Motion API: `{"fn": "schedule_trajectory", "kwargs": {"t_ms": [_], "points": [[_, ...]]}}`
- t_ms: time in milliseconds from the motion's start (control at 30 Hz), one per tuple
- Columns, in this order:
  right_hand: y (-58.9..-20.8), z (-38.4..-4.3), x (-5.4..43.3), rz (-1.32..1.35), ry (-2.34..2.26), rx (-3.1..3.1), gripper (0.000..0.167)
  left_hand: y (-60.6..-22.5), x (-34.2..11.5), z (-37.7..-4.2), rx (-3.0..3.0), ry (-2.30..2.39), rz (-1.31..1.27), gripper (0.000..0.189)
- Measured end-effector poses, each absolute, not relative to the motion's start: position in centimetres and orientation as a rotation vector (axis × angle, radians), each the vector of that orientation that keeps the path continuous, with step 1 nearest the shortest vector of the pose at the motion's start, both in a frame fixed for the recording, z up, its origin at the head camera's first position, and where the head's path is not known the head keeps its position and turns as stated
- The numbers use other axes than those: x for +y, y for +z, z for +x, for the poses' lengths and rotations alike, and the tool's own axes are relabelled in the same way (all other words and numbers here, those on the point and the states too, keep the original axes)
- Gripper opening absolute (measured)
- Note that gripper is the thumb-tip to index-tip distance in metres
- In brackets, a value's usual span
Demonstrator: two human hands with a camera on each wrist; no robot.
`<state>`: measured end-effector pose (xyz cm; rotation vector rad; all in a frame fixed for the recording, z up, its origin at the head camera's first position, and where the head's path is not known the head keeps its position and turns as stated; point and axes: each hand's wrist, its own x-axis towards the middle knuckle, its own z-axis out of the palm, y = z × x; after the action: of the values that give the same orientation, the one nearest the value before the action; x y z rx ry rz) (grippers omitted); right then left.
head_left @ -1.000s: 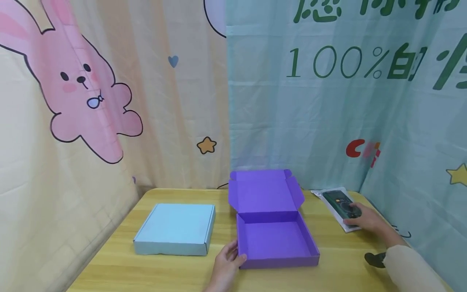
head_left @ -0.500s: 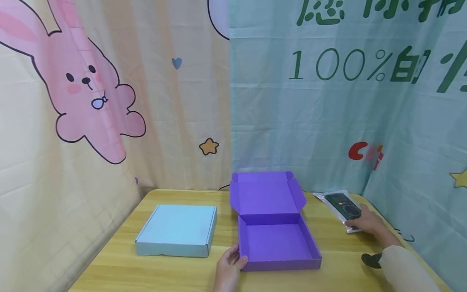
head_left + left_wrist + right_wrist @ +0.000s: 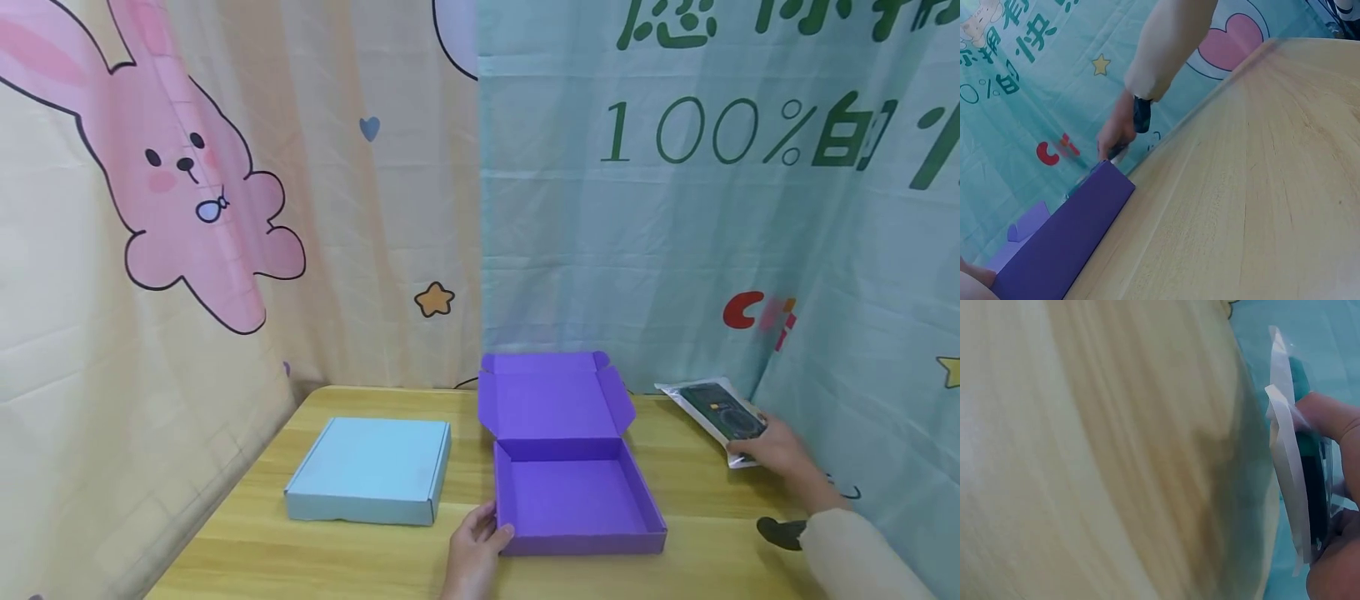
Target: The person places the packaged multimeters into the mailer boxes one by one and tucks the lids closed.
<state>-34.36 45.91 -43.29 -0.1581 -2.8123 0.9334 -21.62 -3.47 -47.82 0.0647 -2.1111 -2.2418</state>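
On the right side of the table, my right hand (image 3: 780,450) grips the near end of a dark green multimeter (image 3: 723,410) with a round dial. It is sealed in a clear plastic bag with a white back (image 3: 1288,469) and stands raised at a tilt, its lower edge over the table. An open purple cardboard box (image 3: 581,500) sits in front of me, lid folded back and inside bare. My left hand (image 3: 474,550) holds its near left corner, thumb at the front wall and fingers along the left side.
A closed light blue box (image 3: 367,462) lies left of the purple one on the wooden table (image 3: 247,550). A black curved piece (image 3: 782,533) sticks out by my right sleeve. Printed curtains (image 3: 555,275) hang close around the table's back and sides.
My right hand has lifted the bagged multimeter, its near end now tilted up off the table. The left hand stays at the purple box's corner. The head view has shifted slightly.
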Motion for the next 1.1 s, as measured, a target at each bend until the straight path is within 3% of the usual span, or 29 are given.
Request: {"fn": "schedule_trajectory", "kwargs": {"t_ms": [533, 1100], "points": [[-38.7, -33.4, 45.2, -0.048, 0.959, -2.839, 0.104, -48.0, -3.9, -21.8, -2.113, -2.259, 0.005, 0.059], [-37.0, -32.4, 43.6, 0.038, 0.964, -2.847, 0.105, -48.0, -3.9, -21.9, -2.112, -2.292, 0.013, 0.060]]}}
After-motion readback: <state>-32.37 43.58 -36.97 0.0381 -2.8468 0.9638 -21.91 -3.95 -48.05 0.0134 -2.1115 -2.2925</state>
